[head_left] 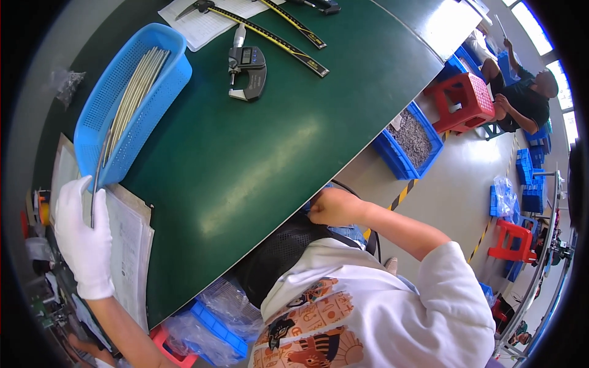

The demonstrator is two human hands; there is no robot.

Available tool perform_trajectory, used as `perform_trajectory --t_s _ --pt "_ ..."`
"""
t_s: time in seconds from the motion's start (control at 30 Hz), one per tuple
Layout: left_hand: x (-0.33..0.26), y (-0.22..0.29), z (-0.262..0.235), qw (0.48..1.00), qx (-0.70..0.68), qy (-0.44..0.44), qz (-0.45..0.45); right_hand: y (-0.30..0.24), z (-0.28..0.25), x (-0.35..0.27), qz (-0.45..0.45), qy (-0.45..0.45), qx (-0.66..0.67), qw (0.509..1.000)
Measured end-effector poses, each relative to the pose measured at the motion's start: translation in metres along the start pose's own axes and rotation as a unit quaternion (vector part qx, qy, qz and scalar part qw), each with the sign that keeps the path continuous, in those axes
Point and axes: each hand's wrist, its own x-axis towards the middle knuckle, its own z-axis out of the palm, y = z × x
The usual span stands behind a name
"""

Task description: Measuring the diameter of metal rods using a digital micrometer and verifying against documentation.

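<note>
Pinching slim dark-grey rod, left fingers nearly closed; right fingers curled, hold unclear

Glove: white. Rod: dark grey. Rods: pale silver-beige. Basket: light blue, patterned with small perforations. Table: deep green. Micrometer: black and dark grey, silver parts. Caliper: black, yellow-edged. Shirt: white; its print shows orange, tan and black figures. Stool: red. Bin: blue. Floor: grey. Tape: carries yellow-and-black stripes.
</note>
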Motion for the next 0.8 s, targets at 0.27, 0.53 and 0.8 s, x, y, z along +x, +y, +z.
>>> perform_trajectory --t_s 0.27,0.53,0.8 --pt "-0.042 0.091 -0.006 0.939 -0.314 -0.108 0.086 -0.022 -0.006 -0.010 -0.154 0.077 0.230 0.958" --pt "-0.114 0.154 0.052 0.929 -0.265 -0.245 0.080 -0.060 0.032 -0.016 -0.340 0.221 0.162 0.900" --pt "-0.132 0.154 0.069 0.952 -0.282 -0.101 0.060 0.012 -0.018 -0.041 -0.053 0.416 -0.081 0.904"
